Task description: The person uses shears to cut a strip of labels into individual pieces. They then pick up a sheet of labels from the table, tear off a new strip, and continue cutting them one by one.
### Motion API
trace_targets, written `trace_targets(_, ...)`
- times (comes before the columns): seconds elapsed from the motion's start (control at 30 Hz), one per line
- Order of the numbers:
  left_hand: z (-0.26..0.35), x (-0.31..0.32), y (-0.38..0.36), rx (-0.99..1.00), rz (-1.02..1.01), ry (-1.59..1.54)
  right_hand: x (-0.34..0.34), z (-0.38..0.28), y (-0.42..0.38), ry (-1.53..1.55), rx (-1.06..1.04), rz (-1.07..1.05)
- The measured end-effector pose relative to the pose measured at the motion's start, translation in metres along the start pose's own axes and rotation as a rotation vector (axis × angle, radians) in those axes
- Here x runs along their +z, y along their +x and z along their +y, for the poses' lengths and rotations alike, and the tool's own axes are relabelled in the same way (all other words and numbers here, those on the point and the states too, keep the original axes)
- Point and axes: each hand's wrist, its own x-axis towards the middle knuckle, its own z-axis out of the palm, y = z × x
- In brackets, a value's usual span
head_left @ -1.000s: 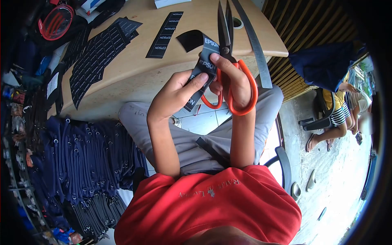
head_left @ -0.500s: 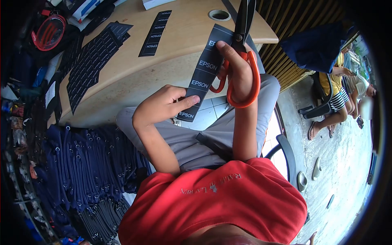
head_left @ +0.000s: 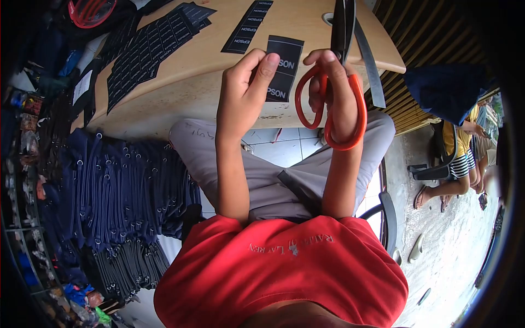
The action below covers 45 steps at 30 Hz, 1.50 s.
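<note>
My left hand (head_left: 240, 93) pinches a black label strip (head_left: 285, 52) between thumb and fingers, held upright in front of the table's edge. Two rows of white EPSON lettering show on it, partly covered by the thumb. In my right hand (head_left: 340, 93) are scissors (head_left: 343, 33) with orange handles. Their dark blades point up and away, close together, beside the strip and apart from it. Another EPSON strip (head_left: 249, 24) lies on the table (head_left: 306, 22) beyond my left hand. Larger sheets of the same labels (head_left: 145, 60) overlap to its left.
A long dark band (head_left: 369, 68) hangs over the table's right edge. Navy straps with metal rings (head_left: 120, 186) hang at the lower left, above black straps (head_left: 128, 268). At the right, a person (head_left: 462, 147) sits on a chair, with loose slippers (head_left: 416, 247) on the floor.
My left hand has risen and now grips the strip near its upper part; far less of the strip shows. My right thumb has come off the strip, and the scissors have moved right.
</note>
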Motion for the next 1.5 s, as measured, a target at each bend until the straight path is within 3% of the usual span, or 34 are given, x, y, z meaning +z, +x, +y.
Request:
trace_targets(0.27,-0.012,-0.006,0.003,0.051,0.197,0.04,-0.005,0.002,0.0,0.039,-0.032,0.033)
trace_targets(0.6,-0.014,-0.006,0.002,-0.06,0.237,-0.054,-0.003,0.007,0.003,0.004,0.009,0.014)
trace_targets(1.07,-0.016,-0.01,0.005,0.043,0.252,0.058,-0.001,0.014,0.004,0.019,0.052,-0.01)
trace_targets(1.17,-0.015,-0.007,0.003,-0.026,0.274,-0.032,-0.003,0.011,0.003,0.014,0.019,-0.039)
trace_targets(1.3,-0.019,-0.012,-0.001,-0.069,0.046,-0.401,0.001,0.007,0.001,-0.102,-0.045,-0.025)
trace_targets(1.37,-0.015,-0.003,-0.003,-0.081,0.025,-0.489,0.002,0.01,0.002,-0.131,-0.09,-0.03)
trace_targets(1.5,-0.008,0.006,0.002,-0.076,0.061,-0.472,0.003,0.008,0.001,0.112,0.017,-0.118)
